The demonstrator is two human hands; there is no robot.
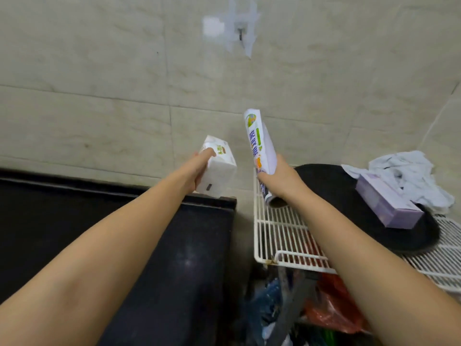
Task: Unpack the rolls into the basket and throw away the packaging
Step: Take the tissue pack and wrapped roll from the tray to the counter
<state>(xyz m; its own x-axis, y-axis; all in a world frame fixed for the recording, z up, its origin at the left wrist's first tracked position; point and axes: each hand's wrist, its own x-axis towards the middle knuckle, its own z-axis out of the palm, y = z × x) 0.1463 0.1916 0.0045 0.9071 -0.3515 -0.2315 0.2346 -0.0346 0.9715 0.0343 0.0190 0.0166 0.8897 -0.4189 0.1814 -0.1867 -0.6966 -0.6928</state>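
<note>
My left hand (199, 166) grips a white tissue pack (219, 168) with a printed label, held above the far corner of a dark countertop (149, 245). My right hand (282, 181) is closed around a long printed roll (260, 146) in its wrapper; it stands nearly upright over the left end of a white wire rack (277, 236). The roll's cardboard core end shows below my fist. No basket is in view.
On the rack lie a round black pan (334, 196), a purple box (386, 203) and a crumpled white cloth (409, 173). Under the rack are red and blue plastic bags (331, 305). A tiled wall with a taped hook (240, 34) rises just behind.
</note>
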